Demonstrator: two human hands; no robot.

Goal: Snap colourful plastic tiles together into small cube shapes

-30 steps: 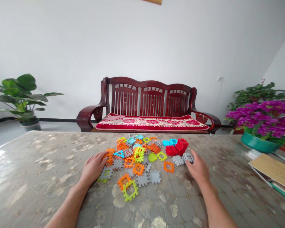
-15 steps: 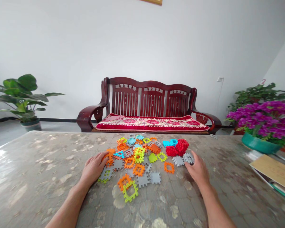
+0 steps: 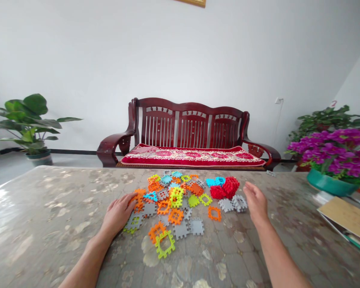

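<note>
My left hand (image 3: 119, 212) lies at the left edge of a spread of flat plastic interlocking building tiles, fingers stretched out and holding nothing. Its fingertips touch an orange tile (image 3: 140, 196), and a grey tile (image 3: 134, 221) lies beside the palm. On the right, my right hand (image 3: 257, 203) is open and empty, apart from the nearby stack of grey tiles (image 3: 240, 203). Left of that stack are another grey tile (image 3: 226, 205) and an orange frame tile (image 3: 214, 213). Behind them stand red tiles (image 3: 230, 187) in a cluster with blue tiles (image 3: 219, 181).
A lime frame tile (image 3: 165, 245) lies nearest me on the patterned table (image 3: 63, 224). Purple flowers in a teal pot (image 3: 330, 183) and a brown folder (image 3: 348, 218) are at the right. A wooden bench (image 3: 195, 124) stands beyond the table.
My right hand has let go of the grey stack and moved off to the right. The left hand and the tiles stay about where they were.
</note>
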